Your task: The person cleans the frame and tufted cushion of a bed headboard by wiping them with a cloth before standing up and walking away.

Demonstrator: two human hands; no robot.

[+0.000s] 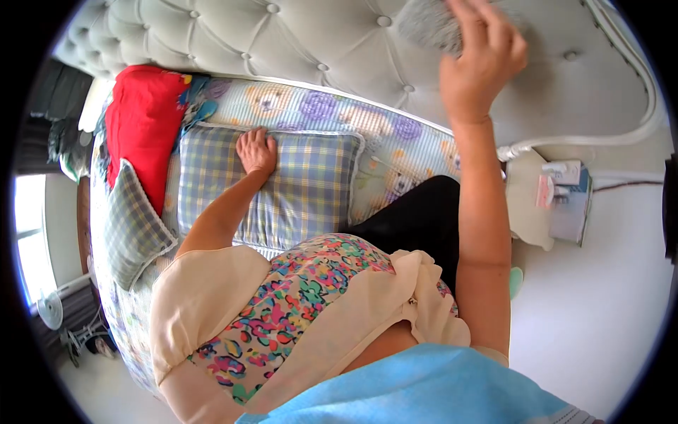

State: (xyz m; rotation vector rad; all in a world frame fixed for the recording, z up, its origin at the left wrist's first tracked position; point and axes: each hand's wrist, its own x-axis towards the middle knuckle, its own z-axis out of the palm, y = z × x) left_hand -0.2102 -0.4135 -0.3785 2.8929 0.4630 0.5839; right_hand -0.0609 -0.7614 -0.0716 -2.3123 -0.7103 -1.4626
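Observation:
My right hand point(487, 53) is raised at the top right, its fingers closed round a fluffy grey duster point(429, 27) that lies against the tufted grey headboard point(296, 32). The duster's far end is hidden behind the hand. My left hand point(257, 150) rests flat, fingers a little apart, on a blue and yellow plaid pillow point(304, 187) on the bed. A knee in black cloth is beside the pillow.
Left of the plaid pillow are a red pillow point(145, 116) and a smaller plaid cushion point(134, 222). A bedside table point(526, 201) with small boxes point(565, 173) stands right of the bed. A white fan point(51, 309) is at the far left.

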